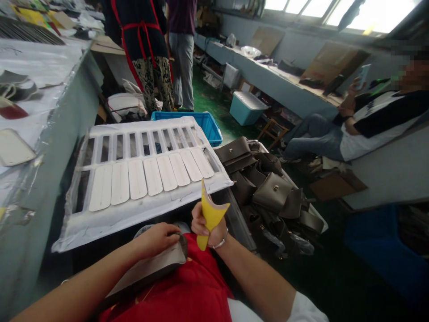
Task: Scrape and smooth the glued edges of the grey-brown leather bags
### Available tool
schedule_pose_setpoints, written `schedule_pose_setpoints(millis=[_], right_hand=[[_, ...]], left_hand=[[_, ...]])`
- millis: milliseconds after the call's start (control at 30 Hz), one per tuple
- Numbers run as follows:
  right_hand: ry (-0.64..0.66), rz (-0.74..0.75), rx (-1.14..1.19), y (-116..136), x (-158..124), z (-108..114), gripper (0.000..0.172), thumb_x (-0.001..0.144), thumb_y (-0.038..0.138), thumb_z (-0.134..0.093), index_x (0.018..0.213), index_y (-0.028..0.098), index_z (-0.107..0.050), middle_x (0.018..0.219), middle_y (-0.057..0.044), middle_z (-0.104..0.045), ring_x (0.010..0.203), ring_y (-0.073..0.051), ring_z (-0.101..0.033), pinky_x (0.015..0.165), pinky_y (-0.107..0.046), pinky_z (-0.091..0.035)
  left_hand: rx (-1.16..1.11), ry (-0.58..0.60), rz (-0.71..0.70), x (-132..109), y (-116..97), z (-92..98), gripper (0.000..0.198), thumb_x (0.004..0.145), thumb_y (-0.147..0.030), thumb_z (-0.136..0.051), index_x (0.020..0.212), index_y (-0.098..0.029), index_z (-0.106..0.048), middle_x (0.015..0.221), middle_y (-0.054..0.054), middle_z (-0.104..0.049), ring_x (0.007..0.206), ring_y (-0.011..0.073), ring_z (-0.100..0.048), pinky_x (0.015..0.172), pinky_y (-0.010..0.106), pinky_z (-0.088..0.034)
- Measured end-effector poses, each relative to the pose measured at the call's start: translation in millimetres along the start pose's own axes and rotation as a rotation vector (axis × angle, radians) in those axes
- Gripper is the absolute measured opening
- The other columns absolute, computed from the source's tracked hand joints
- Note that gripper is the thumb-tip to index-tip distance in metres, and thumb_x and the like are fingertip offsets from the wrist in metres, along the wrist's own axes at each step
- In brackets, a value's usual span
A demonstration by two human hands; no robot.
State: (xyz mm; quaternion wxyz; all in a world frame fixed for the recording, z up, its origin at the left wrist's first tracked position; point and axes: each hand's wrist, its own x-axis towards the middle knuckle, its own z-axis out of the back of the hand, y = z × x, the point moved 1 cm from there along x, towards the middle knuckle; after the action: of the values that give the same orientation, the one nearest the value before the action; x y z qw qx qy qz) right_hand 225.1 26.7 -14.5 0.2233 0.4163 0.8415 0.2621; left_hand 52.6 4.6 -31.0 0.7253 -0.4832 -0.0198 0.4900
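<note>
My right hand (pixel 214 230) is closed around a yellow tool (pixel 212 214) that looks like a flat scraper, with a curved notch and a pointed tip at its upper end. A bracelet circles that wrist. In my lap lies a long piece with a whitish face and dark grey edge (pixel 147 272), possibly a bag part. My left hand (pixel 159 240) lies over its upper end, fingers curled down onto it. Just beyond both hands, a white slotted rack (pixel 140 208) carries a row of pale rounded strips (pixel 137 180). A red apron (pixel 201 273) covers my lap.
Dark grey handbags (pixel 273 190) fill a bin on the right. Behind the rack stands a blue crate (pixel 211 127). A worktable (pixel 67 103) runs along the left. Two people stand ahead; another person (pixel 365 116) sits at right. A teal box (pixel 246 112) is on the floor.
</note>
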Motion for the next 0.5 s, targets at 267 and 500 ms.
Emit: schedule_pose_setpoints(millis=[267,500], right_hand=[[0.119,-0.029,0.129,-23,43,-9,0.058,0.087,0.064,-0.019,0.066,0.017,-0.047,0.044,0.008,-0.024,0.027,-0.004,-0.019,0.031,-0.02,-0.012],[0.13,-0.134,0.087,-38,55,-5,0.06,0.083,0.069,-0.02,0.064,0.017,-0.045,0.044,0.008,-0.027,0.027,-0.004,-0.021,0.03,-0.019,-0.013]], left_hand=[[-0.077,0.032,0.012,-5,1,4.9,0.03,0.083,-0.037,-0.041,0.091,-0.023,-0.066,0.08,-0.003,-0.065,0.072,0.0159,-0.058,0.063,0.022,-0.039],[-0.115,0.056,0.004,-6,-2,10.2,0.033,0.083,-0.038,-0.038,0.086,-0.017,-0.064,0.074,0.0,-0.062,0.066,0.0158,-0.056,0.059,0.023,-0.038]])
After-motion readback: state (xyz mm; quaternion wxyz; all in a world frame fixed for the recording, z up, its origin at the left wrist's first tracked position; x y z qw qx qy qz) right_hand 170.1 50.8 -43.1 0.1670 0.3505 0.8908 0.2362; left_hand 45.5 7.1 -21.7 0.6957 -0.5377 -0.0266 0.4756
